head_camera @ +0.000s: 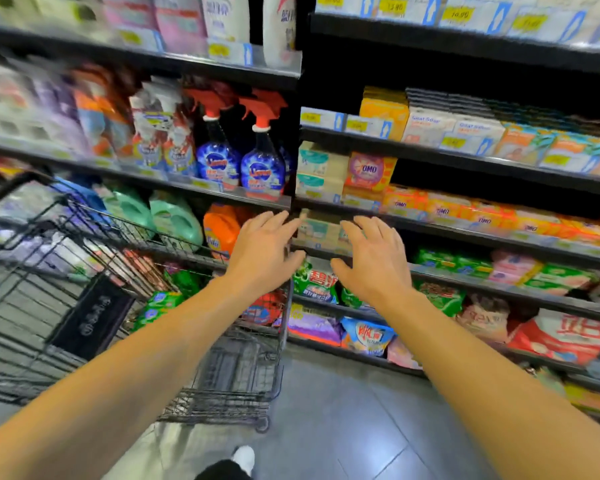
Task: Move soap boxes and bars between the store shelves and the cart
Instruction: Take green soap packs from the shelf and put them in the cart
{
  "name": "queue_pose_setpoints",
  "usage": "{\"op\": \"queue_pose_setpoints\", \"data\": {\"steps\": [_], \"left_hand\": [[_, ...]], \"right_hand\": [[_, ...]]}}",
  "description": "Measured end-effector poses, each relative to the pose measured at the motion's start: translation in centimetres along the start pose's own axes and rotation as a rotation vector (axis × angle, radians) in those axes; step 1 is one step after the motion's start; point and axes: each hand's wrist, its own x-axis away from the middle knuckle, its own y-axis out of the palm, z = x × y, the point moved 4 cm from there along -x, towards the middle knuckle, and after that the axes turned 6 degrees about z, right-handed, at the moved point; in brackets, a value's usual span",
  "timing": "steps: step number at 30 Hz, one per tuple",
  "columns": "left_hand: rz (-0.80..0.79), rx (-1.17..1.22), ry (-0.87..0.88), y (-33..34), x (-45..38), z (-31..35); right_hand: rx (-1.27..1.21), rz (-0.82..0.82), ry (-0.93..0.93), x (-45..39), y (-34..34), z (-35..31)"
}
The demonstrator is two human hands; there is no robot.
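Observation:
Both my arms stretch toward the shelves. My left hand [264,249] and my right hand [369,259] hang open, fingers spread, a short gap between them, holding nothing. Between and just beyond them sit beige soap boxes with teal print [317,232] on a middle shelf; I cannot tell whether my fingers touch them. More of the same beige boxes [314,171] are stacked one shelf up, beside orange OMO soap bars [371,171]. A black wire cart [84,271] stands at the left, against the shelves.
Blue spray bottles [262,161] and green and orange detergent jugs [175,220] fill the left shelves. White and orange soap boxes [471,133] line the upper right shelf. Bagged powders [368,336] lie low. Grey tiled floor [343,410] opens in front of me.

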Motion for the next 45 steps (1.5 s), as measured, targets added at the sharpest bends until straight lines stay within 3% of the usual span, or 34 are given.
{"op": "queue_pose_setpoints", "data": {"steps": [5,12,22,35,45], "left_hand": [[0.087,0.02,0.057,-0.4,4.4,-5.2],[-0.135,0.047,-0.066,0.6,10.9,-15.9],[-0.3,0.049,-0.186,2.0,20.2,-30.3],[-0.452,0.017,-0.368,5.4,24.0,-40.5],[-0.704,0.005,-0.411,13.4,24.7,-45.6]], "right_hand": [[-0.001,-0.042,-0.039,0.8,2.8,-5.4],[-0.046,-0.14,-0.034,0.9,9.1,-16.6],[-0.111,-0.345,-0.047,1.6,17.8,-29.1],[-0.269,-0.654,-0.087,1.0,30.9,-34.2],[-0.446,-0.937,0.134,1.2,43.8,-36.1]]}}
